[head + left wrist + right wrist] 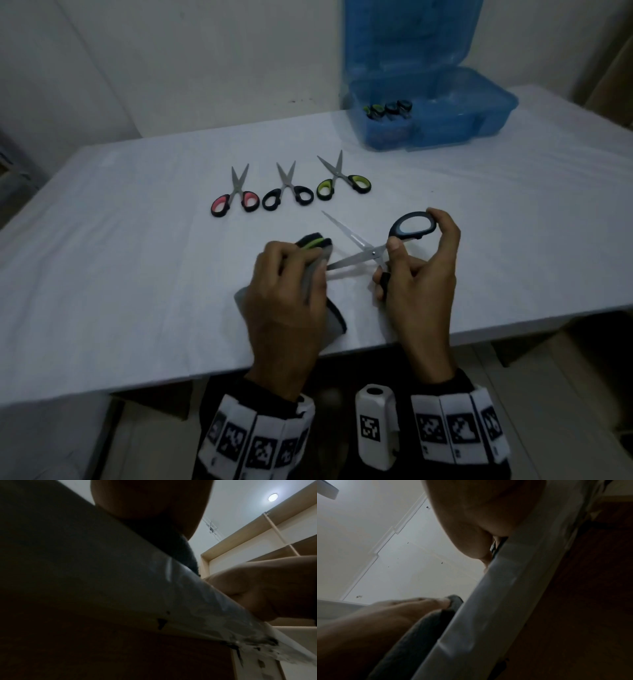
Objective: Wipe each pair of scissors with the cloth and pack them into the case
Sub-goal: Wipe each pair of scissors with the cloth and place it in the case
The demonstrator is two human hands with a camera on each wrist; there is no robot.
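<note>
In the head view, three pairs of scissors lie in a row on the table [137,240]: a pink-handled pair [235,198], a black-handled pair [288,192] and a green-handled pair [342,178], all with blades parted and pointing away from the person. A fourth pair, the held scissors [373,245], is above the table's near edge, blades spread wide. The right hand [419,274] holds it by the handles, fingers curled around the upper black loop and the lower handle. The left hand [289,294] grips a grey cloth [329,318] with a green and black edge, pinched round the tip of one blade. At the far right of the table stands an open blue translucent case [479,113], lid upright; several scissor handles, about four loops, show inside its left end. The table is covered in white and pale walls stand behind it.

The left wrist view is mostly dark: the table's white edge [188,595] runs diagonally, with the right hand [265,588] beyond it, a ceiling light [272,497] and beige shelving [257,545] above.

The right wrist view shows the table's edge [488,608] again, the left hand's fingers [412,605] curled on the dark grey cloth [412,635], and a pale ceiling.
</note>
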